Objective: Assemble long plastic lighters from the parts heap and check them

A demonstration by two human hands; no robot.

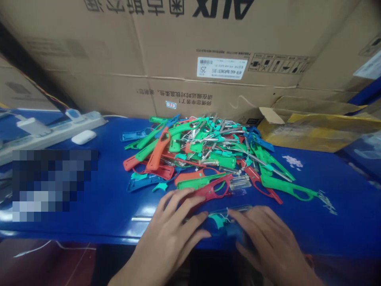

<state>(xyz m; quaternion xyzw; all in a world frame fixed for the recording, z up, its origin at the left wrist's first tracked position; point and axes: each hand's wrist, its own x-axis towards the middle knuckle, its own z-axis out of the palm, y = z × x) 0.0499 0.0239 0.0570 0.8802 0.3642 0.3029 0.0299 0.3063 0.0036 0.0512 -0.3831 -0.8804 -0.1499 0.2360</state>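
Near the table's front edge lies a partly assembled long-nosed lighter (pixel 230 228) with a blue handle, held between my two hands. Its metal tube (pixel 139 219) sticks out to the left, under my left hand (pixel 169 226), whose fingers and thumb press around the tube end. A turquoise trigger (pixel 219 221) and a thin white wire show in the gap between the hands. My right hand (pixel 268 234) grips the handle end with bent fingers, slightly blurred. Just beyond my fingers is a red handle half (pixel 212 190), beside clear fuel tanks (pixel 240 182).
A heap of green, orange, red and blue lighter parts (pixel 153 141) fills the middle of the blue table (pixel 110 198). Small white pieces (pixel 292 161) lie right. Behind stand a large carton (pixel 113 59) and an open box (pixel 309 131); a power strip (pixel 59 131) lies left.
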